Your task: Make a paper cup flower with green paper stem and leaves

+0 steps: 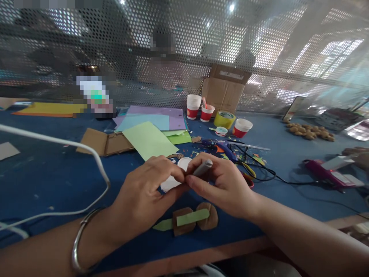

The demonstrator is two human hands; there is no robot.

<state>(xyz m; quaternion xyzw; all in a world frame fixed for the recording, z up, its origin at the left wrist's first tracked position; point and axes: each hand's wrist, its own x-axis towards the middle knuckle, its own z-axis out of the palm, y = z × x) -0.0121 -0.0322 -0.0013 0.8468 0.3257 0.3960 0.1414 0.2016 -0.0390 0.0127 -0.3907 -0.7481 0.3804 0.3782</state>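
Observation:
My left hand (144, 192) is closed in a pinch, its thumb and fingertips meeting those of my right hand; whatever lies between them is mostly hidden. My right hand (225, 184) grips a grey pen (203, 167), its blunt end pointing up and right. White rounded paper pieces (170, 184) show behind and beneath the fingers. Nearer the table edge lie two cut brown cardboard pieces, a squarish one (181, 230) and a rounded one (212, 221). A green paper strip (191, 217) lies across both, and a pointed green piece (163, 224) sticks out leftward.
Coloured paper sheets (148, 140) and folded cardboard (95, 140) lie beyond my left hand. Paper cups (193, 107), yellow tape (224, 120) and a blue glue gun (221, 145) with its black cord stand farther back. A white cable (98, 161) loops at left; a purple stapler-like tool (325, 173) lies right.

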